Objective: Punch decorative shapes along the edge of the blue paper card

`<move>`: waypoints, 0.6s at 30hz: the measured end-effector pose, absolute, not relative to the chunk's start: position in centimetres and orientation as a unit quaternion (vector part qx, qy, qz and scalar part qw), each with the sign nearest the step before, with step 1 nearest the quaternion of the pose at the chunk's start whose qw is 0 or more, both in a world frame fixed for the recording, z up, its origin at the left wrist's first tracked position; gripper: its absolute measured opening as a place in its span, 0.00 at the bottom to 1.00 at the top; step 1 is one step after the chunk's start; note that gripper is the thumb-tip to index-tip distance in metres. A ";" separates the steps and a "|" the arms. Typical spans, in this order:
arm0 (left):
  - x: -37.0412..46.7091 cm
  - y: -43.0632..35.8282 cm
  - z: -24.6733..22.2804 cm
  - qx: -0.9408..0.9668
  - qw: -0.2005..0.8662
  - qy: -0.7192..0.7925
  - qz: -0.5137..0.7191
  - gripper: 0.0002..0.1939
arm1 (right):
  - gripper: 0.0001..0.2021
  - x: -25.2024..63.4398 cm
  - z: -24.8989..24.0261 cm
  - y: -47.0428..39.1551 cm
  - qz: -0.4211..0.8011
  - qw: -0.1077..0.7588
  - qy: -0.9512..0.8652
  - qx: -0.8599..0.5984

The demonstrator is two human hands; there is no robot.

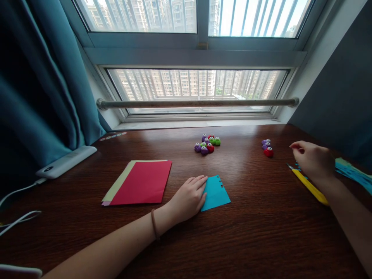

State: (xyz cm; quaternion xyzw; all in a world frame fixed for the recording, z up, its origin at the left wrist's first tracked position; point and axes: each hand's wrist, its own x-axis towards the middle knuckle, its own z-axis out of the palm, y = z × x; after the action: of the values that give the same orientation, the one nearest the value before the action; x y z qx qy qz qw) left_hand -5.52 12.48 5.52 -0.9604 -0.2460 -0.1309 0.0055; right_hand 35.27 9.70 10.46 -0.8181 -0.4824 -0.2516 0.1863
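Note:
My left hand [191, 197] lies flat on the left part of a small blue sheet of paper [215, 195], fingers stretched out. Several small notches run along the sheet's upper right edge. At the right, my right hand [315, 161] hovers with its fingers curled and the thumb and forefinger close together; whatever they may pinch is hidden or too small to make out. Small blue paper scraps [305, 177] lie just below it. Beside them rests a yellow craft knife [309, 186], its tip pointing away to the left.
A stack of coloured paper [142, 182], red on top, lies left. Several small purple, green and red toys [207, 145] cluster at the back, with a few more [266, 148] further right. A white power strip [66, 162], a cable [20, 219] and blue strips [353, 174] lie near the sides.

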 end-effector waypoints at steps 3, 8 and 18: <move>-5.5 12.5 5.5 -0.960 0.000 -0.251 -0.127 0.20 | 0.07 34.3 9.9 9.9 -0.236 0.171 -0.505 -0.812; -5.5 12.5 5.6 -0.958 -0.013 -0.260 -0.120 0.21 | 0.07 32.9 9.3 10.0 -0.200 0.138 -0.531 -0.812; -5.6 12.7 6.0 -0.951 -0.057 -0.282 -0.111 0.25 | 0.07 31.4 7.0 10.8 -0.149 0.146 -0.601 -0.772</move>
State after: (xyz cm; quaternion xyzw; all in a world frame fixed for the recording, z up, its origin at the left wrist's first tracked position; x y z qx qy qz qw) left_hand -5.56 12.70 5.99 -0.9512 -0.2820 -0.1110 -0.0571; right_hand 31.45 10.75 6.96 -0.7718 -0.6005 -0.1489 0.1465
